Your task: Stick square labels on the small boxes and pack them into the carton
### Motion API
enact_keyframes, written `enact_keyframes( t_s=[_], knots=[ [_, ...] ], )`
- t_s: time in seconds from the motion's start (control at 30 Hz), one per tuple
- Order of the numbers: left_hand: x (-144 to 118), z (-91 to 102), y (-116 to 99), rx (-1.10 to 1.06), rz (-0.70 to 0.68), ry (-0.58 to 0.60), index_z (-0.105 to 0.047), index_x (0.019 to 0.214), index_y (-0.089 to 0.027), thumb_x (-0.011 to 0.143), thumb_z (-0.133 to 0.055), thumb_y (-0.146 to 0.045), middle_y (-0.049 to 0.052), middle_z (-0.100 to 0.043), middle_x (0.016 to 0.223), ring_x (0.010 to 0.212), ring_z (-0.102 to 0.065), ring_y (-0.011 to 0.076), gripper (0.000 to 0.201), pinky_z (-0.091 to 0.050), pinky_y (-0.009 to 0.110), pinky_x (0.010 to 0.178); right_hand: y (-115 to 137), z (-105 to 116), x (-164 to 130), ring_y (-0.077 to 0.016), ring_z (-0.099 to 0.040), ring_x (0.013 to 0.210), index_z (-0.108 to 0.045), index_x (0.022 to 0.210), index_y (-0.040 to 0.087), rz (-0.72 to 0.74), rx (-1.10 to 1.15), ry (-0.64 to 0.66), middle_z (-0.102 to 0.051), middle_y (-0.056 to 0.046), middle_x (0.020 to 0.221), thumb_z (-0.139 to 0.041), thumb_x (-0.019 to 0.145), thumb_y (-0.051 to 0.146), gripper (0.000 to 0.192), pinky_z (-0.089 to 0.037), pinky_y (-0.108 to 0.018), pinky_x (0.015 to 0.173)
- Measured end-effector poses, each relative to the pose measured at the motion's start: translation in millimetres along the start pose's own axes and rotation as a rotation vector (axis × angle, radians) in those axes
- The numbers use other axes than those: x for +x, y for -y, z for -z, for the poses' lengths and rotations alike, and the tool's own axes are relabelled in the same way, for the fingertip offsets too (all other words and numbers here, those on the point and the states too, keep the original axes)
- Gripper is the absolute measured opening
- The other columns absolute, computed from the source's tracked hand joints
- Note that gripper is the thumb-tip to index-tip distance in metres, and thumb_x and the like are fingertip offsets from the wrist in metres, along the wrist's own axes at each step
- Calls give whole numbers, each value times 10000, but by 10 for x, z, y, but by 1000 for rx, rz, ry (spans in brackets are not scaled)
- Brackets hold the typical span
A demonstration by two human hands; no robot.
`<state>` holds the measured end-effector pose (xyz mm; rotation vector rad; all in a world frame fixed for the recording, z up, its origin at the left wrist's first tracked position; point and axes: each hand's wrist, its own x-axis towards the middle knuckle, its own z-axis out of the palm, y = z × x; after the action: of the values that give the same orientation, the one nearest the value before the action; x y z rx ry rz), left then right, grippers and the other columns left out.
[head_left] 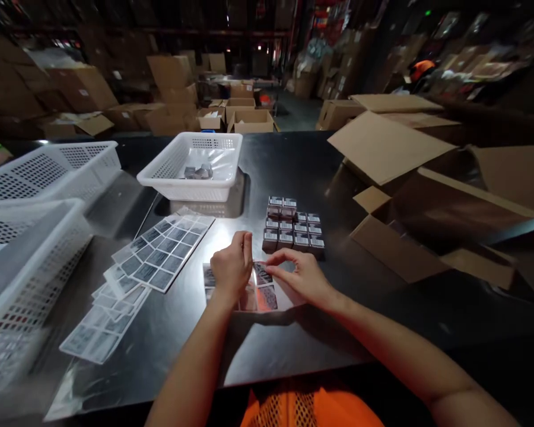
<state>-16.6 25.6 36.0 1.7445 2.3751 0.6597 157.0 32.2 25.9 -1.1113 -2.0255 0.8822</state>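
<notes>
In front of me on the dark metal table lies a sheet of printed stickers (267, 298), dark with some orange glare on it. My left hand (229, 267) is closed over the sheet's left half, thumb against the bent fingers; what it holds, if anything, is hidden. My right hand (303, 277) pinches with thumb and forefinger at the sheet's upper right part, touching a sticker's edge. Just beyond the hands stand several small dark boxes (286, 226) with white barcode labels, grouped in rows, some stacked higher. More sticker sheets (169, 252) lie fanned out to the left.
A white plastic basket (191, 191) with a clear bag and small items stands at the back. Two more white baskets (78, 207) line the left edge. Open cardboard boxes (394, 249) crowd the right side. Stacked cartons (171, 74) fill the background, and a person in orange headgear (422, 69) is far right.
</notes>
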Motion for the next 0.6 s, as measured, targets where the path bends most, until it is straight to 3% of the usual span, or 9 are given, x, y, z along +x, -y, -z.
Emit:
enact_keyframes(
  t_s=[0.1, 0.2, 0.3, 0.33, 0.4, 0.43, 0.5, 0.57, 0.6],
  knots=[
    [26, -8, 12, -19, 41, 12, -713, 1197, -228, 1098, -415, -381, 88, -711, 754, 677, -629, 247, 349, -162, 323, 616, 105, 60, -97, -254, -698, 1102, -755, 934, 224, 322, -87, -6, -782, -59, 1058, -657, 970, 213, 105, -537, -454, 1004],
    [79, -5, 63, -72, 67, 10, -720, 1175, -220, 1096, -408, -389, 94, -699, 747, 676, -623, 248, 363, -166, 321, 614, 140, 264, -42, -229, -662, 1195, -711, 914, 238, 503, -41, 5, -727, -55, 1220, -635, 982, 214, 105, -534, -410, 1040],
    [120, -5, 113, -164, 51, 40, -736, 1113, -204, 1078, -437, -356, 86, -678, 721, 692, -624, 239, 338, -202, 309, 614, -12, 584, 315, -228, -650, 1203, -636, 1061, 239, 413, -2, -211, -670, -86, 1263, -608, 1011, 295, 80, -525, -423, 1050],
    [122, -11, 120, -210, 26, 64, -743, 1085, -201, 1069, -451, -348, 78, -672, 711, 698, -624, 234, 328, -221, 305, 616, -104, 687, 485, -259, -616, 1264, -595, 1206, 238, 368, -22, -269, -632, -118, 1332, -642, 989, 322, 237, -504, -468, 1075],
    [108, -35, 116, -322, -47, 133, -754, 1018, -204, 1058, -463, -346, 52, -649, 668, 681, -616, 219, 326, -264, 298, 618, -316, 849, 831, -307, -582, 1335, -432, 1455, 222, 217, -162, -245, -561, -175, 1445, -836, 808, 317, 768, -478, -496, 1109],
    [93, -53, 106, -383, -84, 174, -757, 984, -208, 1051, -468, -352, 35, -631, 636, 658, -608, 209, 330, -285, 295, 617, -418, 901, 982, -316, -606, 1312, -353, 1520, 212, 138, -236, -209, -586, -183, 1414, -892, 730, 298, 960, -487, -490, 1099],
    [60, -90, 78, -497, -136, 261, -752, 916, -210, 1025, -498, -376, 4, -588, 567, 587, -586, 192, 323, -322, 289, 601, -573, 953, 1193, -315, -715, 1108, -303, 1555, 185, 61, -314, -174, -710, -136, 1172, -936, 628, 223, 1123, -539, -476, 1017],
    [33, -119, 53, -601, -158, 342, -737, 875, -202, 985, -546, -420, -13, -573, 525, 527, -573, 181, 310, -354, 282, 572, -638, 953, 1249, -293, -752, 892, -315, 1547, 171, 87, -325, -214, -736, -55, 926, -894, 642, 149, 1075, -573, -469, 935],
    [25, -126, 44, -647, -162, 372, -733, 884, -195, 965, -568, -450, -10, -590, 527, 519, -580, 181, 314, -370, 280, 560, -639, 940, 1214, -290, -752, 863, -304, 1546, 171, 127, -328, -254, -733, -43, 896, -855, 671, 130, 1036, -573, -481, 936]
  ],
)
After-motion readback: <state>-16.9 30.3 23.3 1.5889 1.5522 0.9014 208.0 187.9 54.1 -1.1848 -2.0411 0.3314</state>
